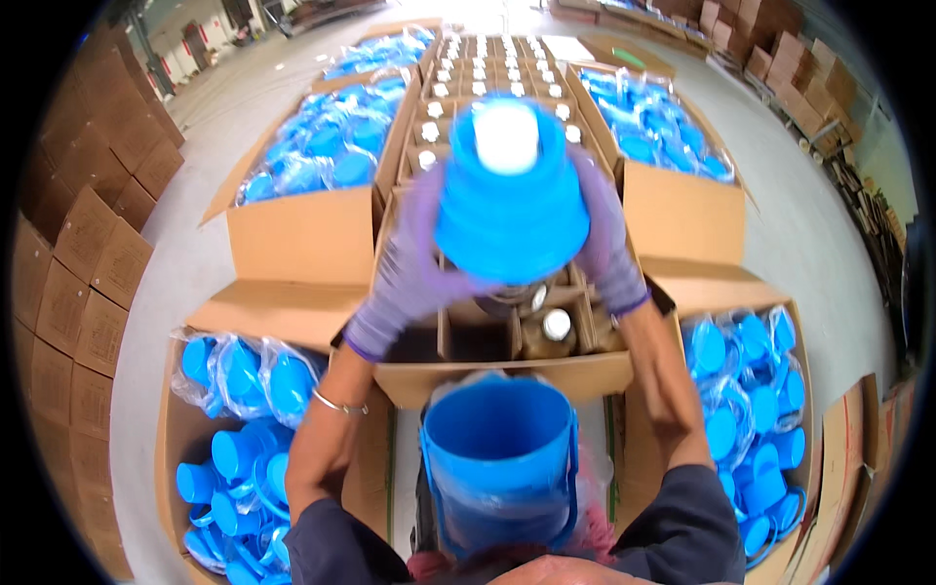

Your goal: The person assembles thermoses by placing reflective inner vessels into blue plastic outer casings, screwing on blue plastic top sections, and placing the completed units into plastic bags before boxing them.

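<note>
Both my hands wear purple-and-grey gloves and are wrapped round a blue stepped plastic piece (512, 229) with a white round part on top, smeared by motion. My left hand (419, 239) grips its left side; my right hand (603, 229) grips its right side. Its lower end is wide, and it is held up over a divided carton (487, 375). Inside the carton, a bottle with a white cap (556, 327) stands in one cell, and some near cells look dark. Below, close to my body, stands a blue bucket (499, 424) with its mouth up.
Cartons of blue plastic parts flank me at the near left (234, 468) and near right (756, 419). Further open cartons of bagged blue parts (327, 146) stand beyond, on both sides of more white-capped bottles (497, 68). Stacked brown boxes (78, 322) line the left side.
</note>
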Demonstrator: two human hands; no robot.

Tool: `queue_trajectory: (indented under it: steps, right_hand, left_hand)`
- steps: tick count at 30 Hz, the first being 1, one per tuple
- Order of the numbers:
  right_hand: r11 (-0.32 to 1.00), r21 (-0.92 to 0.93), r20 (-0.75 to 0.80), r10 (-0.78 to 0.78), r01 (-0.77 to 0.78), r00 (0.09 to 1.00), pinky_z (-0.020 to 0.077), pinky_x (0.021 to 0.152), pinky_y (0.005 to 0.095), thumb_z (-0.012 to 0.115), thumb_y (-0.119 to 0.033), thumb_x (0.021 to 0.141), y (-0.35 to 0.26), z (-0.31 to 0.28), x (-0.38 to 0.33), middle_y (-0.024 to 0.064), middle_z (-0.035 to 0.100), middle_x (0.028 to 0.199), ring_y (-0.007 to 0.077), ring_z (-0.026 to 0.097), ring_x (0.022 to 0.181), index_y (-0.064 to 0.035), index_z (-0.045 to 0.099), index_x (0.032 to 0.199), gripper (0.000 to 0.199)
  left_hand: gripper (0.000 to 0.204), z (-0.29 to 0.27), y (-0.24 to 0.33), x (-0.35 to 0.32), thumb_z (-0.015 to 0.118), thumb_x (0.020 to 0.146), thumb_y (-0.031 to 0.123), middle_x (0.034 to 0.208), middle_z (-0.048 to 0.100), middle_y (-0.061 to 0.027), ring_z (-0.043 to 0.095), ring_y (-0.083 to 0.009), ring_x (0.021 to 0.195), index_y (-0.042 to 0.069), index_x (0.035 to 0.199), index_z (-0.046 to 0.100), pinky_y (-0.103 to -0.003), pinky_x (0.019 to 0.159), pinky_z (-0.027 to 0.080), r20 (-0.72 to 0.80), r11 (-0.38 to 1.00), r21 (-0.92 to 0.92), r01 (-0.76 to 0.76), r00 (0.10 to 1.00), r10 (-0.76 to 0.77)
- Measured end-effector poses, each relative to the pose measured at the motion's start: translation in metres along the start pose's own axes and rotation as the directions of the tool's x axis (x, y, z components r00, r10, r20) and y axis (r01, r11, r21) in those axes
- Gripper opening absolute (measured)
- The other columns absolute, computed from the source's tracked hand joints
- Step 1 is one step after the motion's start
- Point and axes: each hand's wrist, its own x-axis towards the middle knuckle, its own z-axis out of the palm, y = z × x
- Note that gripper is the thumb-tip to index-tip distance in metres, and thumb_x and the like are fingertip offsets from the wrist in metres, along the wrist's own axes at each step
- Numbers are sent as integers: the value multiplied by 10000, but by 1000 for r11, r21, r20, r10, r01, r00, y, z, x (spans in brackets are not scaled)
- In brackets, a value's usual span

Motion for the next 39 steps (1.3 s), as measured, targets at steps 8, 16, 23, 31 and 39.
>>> queue_trajectory:
  steps: [8,16,23,31,39]
  right_hand:
    - [185,837,498,130,-514,858,498,949,332,465,-348,1047,-103,-19,96,102,643,1183,168,607,1072,15,526,1316,456]
    - [984,167,346,-111,55,932,489,951,333,614,0,925,-72,-30,29,140,633,1155,193,606,1062,-54,384,1474,597]
    - [683,447,489,354,-578,797,502,627,247,445,-3,1001,-128,-37,16,38,587,796,78,564,593,-92,389,1475,485]
    - [989,107,342,-130,99,931,526,806,311,531,41,954,-88,-27,-5,97,623,1029,163,622,878,-83,351,1498,586]
    - [121,516,695,521,-848,497,454,948,297,445,-493,1029,-91,-10,-68,102,568,1147,124,543,1064,-3,475,1323,573]
  left_hand:
    - [812,-87,41,49,715,826,411,1226,591,-125,592,-227,1094,58,1483,393,-345,915,517,-111,935,-217,280,945,-309]
    - [718,-59,67,-9,614,886,347,1119,587,-70,548,-158,994,1,1471,383,-301,894,471,-3,814,-352,462,869,-494]
    - [768,-50,77,-42,608,848,197,1166,595,-80,579,-154,988,13,1526,298,-293,861,508,-41,759,-502,414,866,-499]
    - [718,-59,73,-38,583,877,347,1124,605,-76,576,-153,1024,1,1476,388,-291,872,496,64,773,-320,547,827,-559]
    - [743,-29,81,-94,608,902,307,1314,541,-134,502,-208,1218,-23,1499,316,-352,1051,401,327,582,-375,722,690,-646]
